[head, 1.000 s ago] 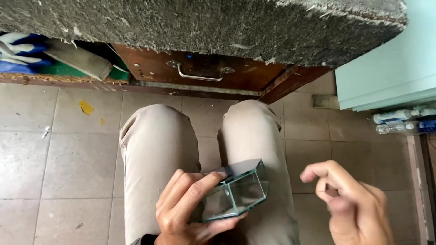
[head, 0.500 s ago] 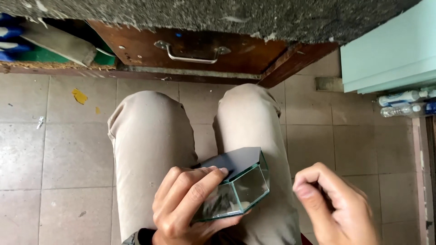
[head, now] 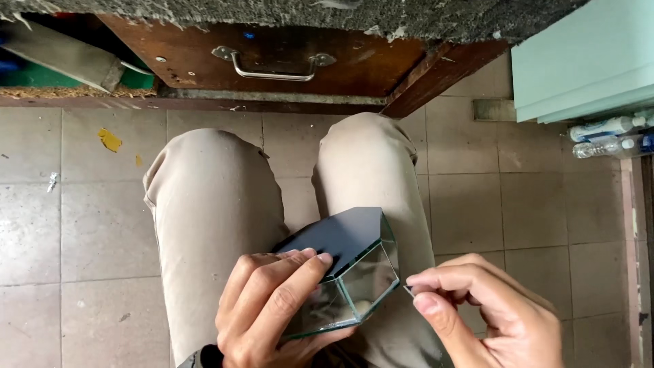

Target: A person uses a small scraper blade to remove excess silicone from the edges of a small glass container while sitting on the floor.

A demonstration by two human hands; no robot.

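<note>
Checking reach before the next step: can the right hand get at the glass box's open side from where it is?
Probably yes. The right hand pinches something tiny beside the glass box, which the left hand holds over the lap, and nothing lies between them.

One glass box (head: pixel 347 272), two bottles (head: pixel 606 136)
</note>
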